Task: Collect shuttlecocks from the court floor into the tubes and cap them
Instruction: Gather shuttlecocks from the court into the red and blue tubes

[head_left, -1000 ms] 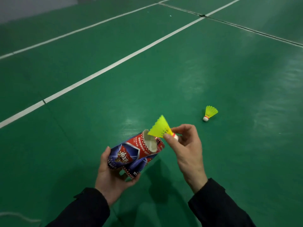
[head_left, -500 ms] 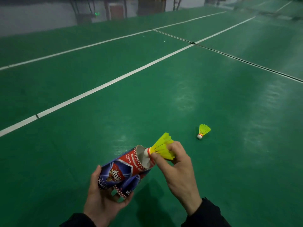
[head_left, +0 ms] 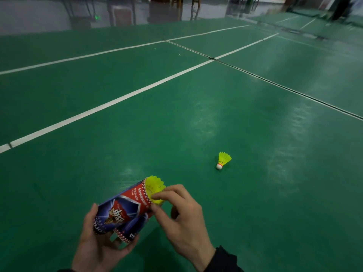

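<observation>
We note the left hand (head_left: 98,240) holding the tube (head_left: 123,211) steady while right hand (head_left: 182,216) fingers pinch the shuttlecock (head_left: 156,186) skirt, seating it.

**Person's body: two bare hands, dark sleeve**

Left hand (head_left: 98,246) at lower left of frame: bare, no glove, no ring or watch seen. Nails short, unpainted where visible. Its wrist runs off the bottom edge; only a sliver of dark cloth shows there.

Right hand (head_left: 182,218) at lower centre: bare too, no jewellery seen. Black long sleeve (head_left: 224,261) at bottom, right of centre, plain matte fabric, cuff snug at the wrist, slightly creased. No logo or marking readable.
</observation>
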Demonstrator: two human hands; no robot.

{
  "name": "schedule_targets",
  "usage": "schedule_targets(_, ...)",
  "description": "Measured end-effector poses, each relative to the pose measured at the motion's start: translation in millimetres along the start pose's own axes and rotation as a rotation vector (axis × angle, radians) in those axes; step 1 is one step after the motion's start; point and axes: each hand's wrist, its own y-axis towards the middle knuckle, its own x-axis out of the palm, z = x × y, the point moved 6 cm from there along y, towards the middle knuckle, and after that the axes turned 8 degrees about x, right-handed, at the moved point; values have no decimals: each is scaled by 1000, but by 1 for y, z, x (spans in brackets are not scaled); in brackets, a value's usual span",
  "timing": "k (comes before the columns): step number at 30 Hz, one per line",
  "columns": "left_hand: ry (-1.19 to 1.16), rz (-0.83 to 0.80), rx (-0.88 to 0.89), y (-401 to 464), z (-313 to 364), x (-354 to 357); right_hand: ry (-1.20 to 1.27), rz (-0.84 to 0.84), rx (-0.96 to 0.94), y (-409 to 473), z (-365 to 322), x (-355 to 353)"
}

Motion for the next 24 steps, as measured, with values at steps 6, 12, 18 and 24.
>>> schedule_targets(6,168,-100,14,4,-1,14,167,-548,362,-5,23,24)
schedule_targets(12,237,-141,56,22,3,41,295,-371,413,8,34,-13)
schedule_targets(18,323,-177,42,36,-13,76,407,-669,508,2,49,-8)
schedule_targets(24,304,-89,6,57,-27,89,660,-262,571,28,90,-44)
